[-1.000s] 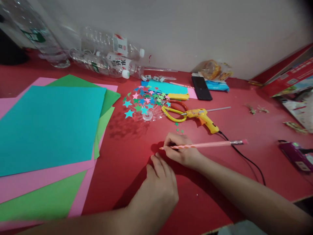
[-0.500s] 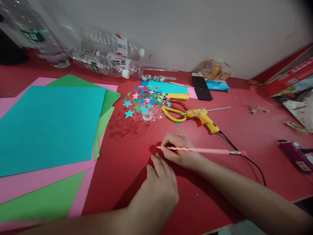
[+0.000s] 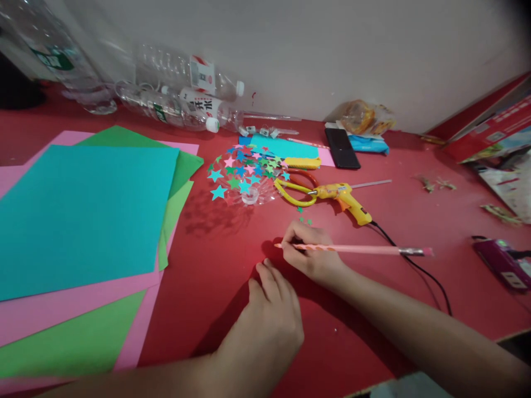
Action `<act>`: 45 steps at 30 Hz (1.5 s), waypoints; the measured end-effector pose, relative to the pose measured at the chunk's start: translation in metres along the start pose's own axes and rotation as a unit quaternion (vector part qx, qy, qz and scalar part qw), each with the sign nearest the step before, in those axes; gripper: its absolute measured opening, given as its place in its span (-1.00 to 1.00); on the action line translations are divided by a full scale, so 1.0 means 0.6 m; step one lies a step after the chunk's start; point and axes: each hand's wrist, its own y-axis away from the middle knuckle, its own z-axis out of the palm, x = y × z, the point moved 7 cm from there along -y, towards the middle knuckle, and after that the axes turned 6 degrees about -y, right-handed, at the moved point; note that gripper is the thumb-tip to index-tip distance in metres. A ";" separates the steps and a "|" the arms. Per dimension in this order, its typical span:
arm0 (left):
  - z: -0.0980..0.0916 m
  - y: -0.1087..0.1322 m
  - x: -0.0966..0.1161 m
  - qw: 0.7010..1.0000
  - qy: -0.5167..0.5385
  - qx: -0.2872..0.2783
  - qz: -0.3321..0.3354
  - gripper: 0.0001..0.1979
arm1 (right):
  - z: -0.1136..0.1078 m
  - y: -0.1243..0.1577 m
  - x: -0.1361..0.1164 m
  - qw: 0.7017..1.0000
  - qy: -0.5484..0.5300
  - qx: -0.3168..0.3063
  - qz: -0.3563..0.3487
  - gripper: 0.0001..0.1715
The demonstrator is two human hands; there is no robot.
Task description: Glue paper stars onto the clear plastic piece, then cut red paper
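Note:
My right hand [image 3: 313, 254] is closed round a pink pencil [image 3: 365, 250], whose tip points left just above the red table [image 3: 232, 249]. My left hand [image 3: 269, 315] rests on the table below that tip, its fingers bent and close together; what they press on, if anything, cannot be made out. Beyond the hands lies a clear plastic piece covered with coloured paper stars [image 3: 244, 171]. Beside it are scissors [image 3: 298, 200] with yellow and red handles and a yellow glue gun [image 3: 344, 200]. Some tiny green stars [image 3: 301, 210] lie just past my right hand.
Coloured sheets [image 3: 91, 210] are stacked at the left. Plastic bottles [image 3: 178, 110] lie along the wall. A black phone [image 3: 342, 148] and a yellow comb-like piece [image 3: 302, 163] are at the back. A purple power socket [image 3: 501, 262] stands at the right; the glue gun's cable passes behind the pencil.
My right hand has shifted slightly to the right with the pencil, so the tip is farther from my left fingertips. My left hand has stayed in place.

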 end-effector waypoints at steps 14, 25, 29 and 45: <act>-0.001 0.000 0.000 1.000 -0.007 -0.008 0.003 -0.61 | 0.012 0.002 0.000 0.999 0.015 -0.043 0.000 -0.86; -0.005 0.001 -0.001 1.000 0.014 0.009 -0.001 -0.60 | 0.026 0.007 -0.007 0.995 -0.008 -0.096 -0.021 -0.88; -0.005 0.001 -0.002 1.000 0.012 0.006 -0.001 -0.61 | 0.022 0.006 -0.001 0.995 -0.040 -0.088 -0.004 -0.88; 0.005 0.003 0.000 0.998 0.046 -0.029 0.031 -0.61 | -0.018 -0.009 0.003 0.986 -0.106 -0.110 0.059 -0.96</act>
